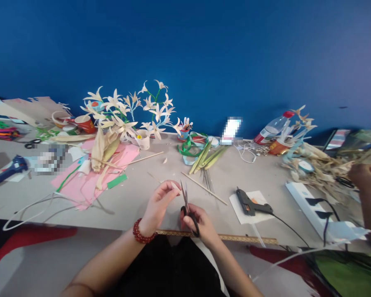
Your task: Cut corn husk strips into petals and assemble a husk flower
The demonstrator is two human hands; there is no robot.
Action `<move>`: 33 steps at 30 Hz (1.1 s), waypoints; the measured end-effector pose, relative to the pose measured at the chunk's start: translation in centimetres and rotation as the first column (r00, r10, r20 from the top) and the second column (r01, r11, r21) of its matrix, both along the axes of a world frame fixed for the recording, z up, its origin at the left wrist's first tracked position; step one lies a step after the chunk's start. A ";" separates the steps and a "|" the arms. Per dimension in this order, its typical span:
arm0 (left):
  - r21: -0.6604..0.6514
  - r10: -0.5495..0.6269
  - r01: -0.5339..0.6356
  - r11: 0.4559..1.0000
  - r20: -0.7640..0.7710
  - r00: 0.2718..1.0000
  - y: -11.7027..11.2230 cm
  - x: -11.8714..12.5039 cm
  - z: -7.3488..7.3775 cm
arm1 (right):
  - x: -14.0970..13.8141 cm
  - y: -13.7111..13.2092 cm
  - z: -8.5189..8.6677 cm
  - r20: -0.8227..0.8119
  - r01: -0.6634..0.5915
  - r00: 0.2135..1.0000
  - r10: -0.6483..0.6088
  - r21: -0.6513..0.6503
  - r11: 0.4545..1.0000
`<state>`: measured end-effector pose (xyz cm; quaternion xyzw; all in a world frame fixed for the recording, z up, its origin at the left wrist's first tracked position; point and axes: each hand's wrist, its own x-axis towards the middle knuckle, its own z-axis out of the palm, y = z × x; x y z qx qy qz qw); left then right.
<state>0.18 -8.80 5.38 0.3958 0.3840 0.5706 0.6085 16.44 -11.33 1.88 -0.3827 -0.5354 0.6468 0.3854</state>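
Observation:
Near the table's front edge, my left hand [159, 204] pinches a small pale strip [175, 187] that looks like a piece of corn husk. Close to its right, my right hand [204, 222] grips black-handled scissors [185, 202] with the blades pointing up and slightly parted. The blades stand beside the strip; whether they touch it I cannot tell. A thin wooden stick [204, 188] lies just beyond the scissors, across some thin dark wires [207, 181]. Green husk leaves [200, 159] rest farther back.
A black glue gun [250, 203] lies on white paper at right, its cord trailing to a power strip [306, 210]. Pale husk flowers [114, 101] stand behind pink paper [71, 185] at left. Another person's hand [366, 185] reaches in at far right, near dry husks [321, 169].

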 end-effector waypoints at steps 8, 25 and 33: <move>-0.033 -0.064 0.069 0.997 0.118 0.991 0.0 0.2 0.6 | -0.2 -0.1 0.3 -0.024 -0.053 0.998 0.052 -0.070 0.996; -0.021 -0.020 0.024 0.999 0.162 0.987 -0.2 0.3 0.6 | -0.4 -0.5 0.3 -0.078 -0.064 0.995 0.055 -0.121 0.991; -0.045 0.038 -0.029 0.999 0.224 0.974 -0.5 0.6 0.5 | -0.8 -0.6 0.6 -0.093 -0.034 0.995 0.023 -0.121 0.992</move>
